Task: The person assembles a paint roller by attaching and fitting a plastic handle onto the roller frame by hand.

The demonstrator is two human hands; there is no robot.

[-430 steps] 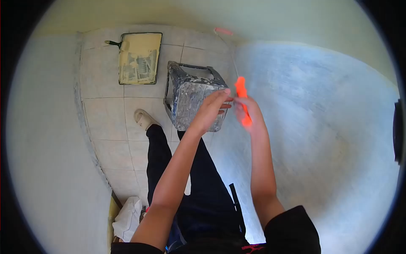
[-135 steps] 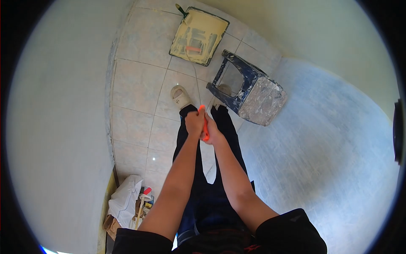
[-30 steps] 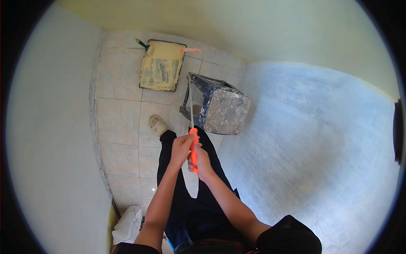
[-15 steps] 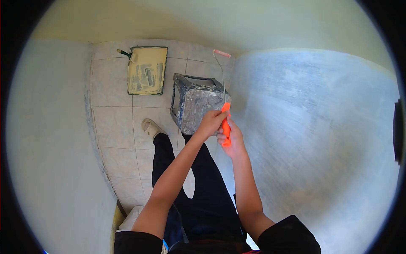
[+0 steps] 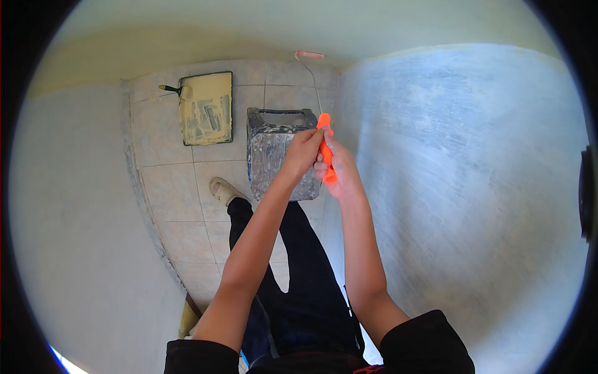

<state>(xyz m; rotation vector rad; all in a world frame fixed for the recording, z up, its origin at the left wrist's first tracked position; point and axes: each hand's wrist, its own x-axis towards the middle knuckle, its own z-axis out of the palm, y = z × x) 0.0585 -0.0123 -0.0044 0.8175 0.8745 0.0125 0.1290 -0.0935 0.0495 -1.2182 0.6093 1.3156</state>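
Note:
A small paint roller with a bright orange handle, a thin bent wire frame and a short pinkish sleeve is held out in front of me. My right hand has its fingers wrapped around the handle. From the other side, my left hand is closed with its fingertips on the handle's upper part. The roller's sleeve reaches the foot of the far wall; whether it touches the wall, I cannot tell. Below my hands stands a paint-spattered stool, partly hidden by my left hand and the roller.
A tray smeared with cream paint lies on the tiled floor. A brush with a dark handle rests over its left edge. Patchy whitish walls rise at the left and right. My foot in a beige shoe is beside the stool.
Both hands have moved forward and slightly left with the roller, bringing its sleeve up to the far wall's base. My view has shifted a little.

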